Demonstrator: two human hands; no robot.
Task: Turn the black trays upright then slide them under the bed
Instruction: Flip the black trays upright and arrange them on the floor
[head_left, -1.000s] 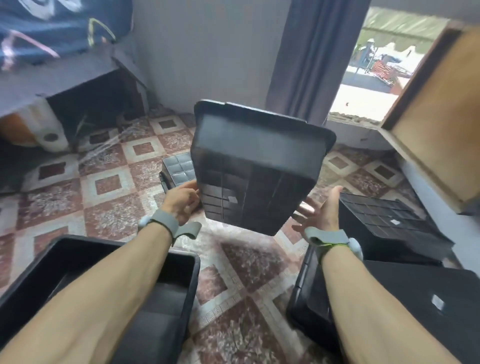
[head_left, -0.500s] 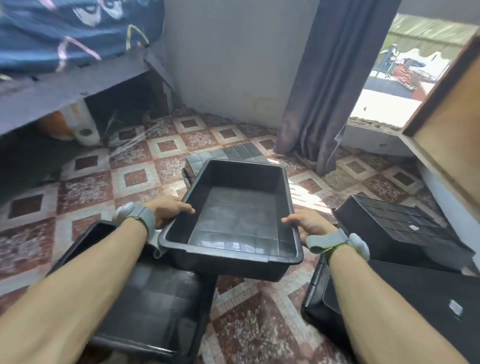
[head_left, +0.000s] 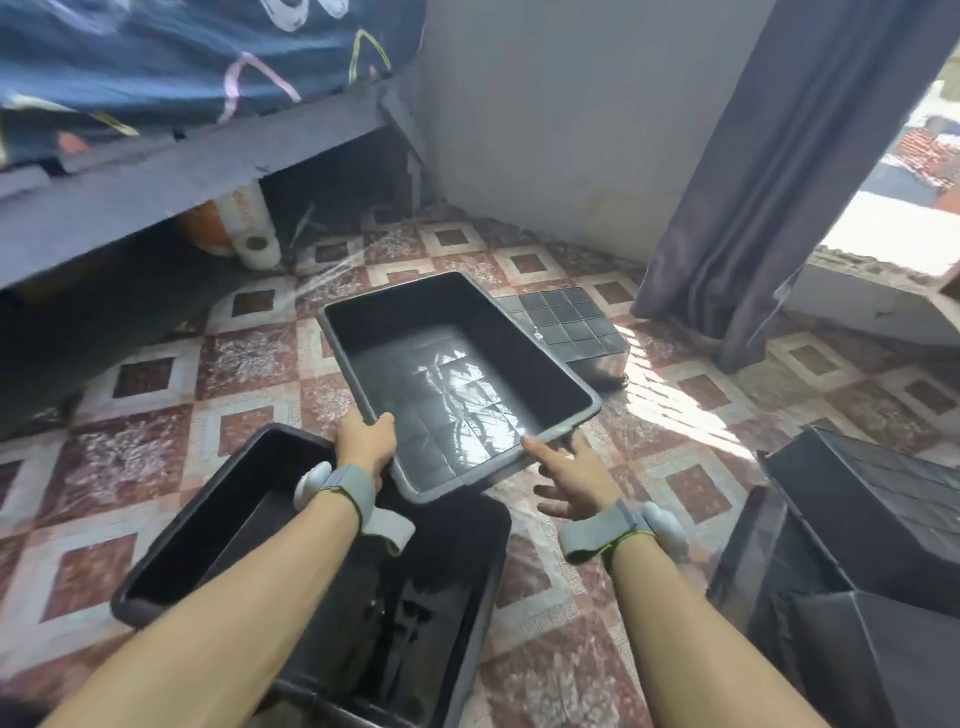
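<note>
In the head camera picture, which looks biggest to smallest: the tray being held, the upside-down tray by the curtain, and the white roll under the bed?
1. Held tray, though being nearest the camera flatters it.
2. Upside-down tray, partly hidden.
3. White roll, clearly smallest.

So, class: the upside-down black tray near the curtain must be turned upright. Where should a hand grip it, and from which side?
Grip the flipped tray by its bottom rim on the near short end: its gridded base faces up, offering no hold, and that end looks unobstructed.
</note>
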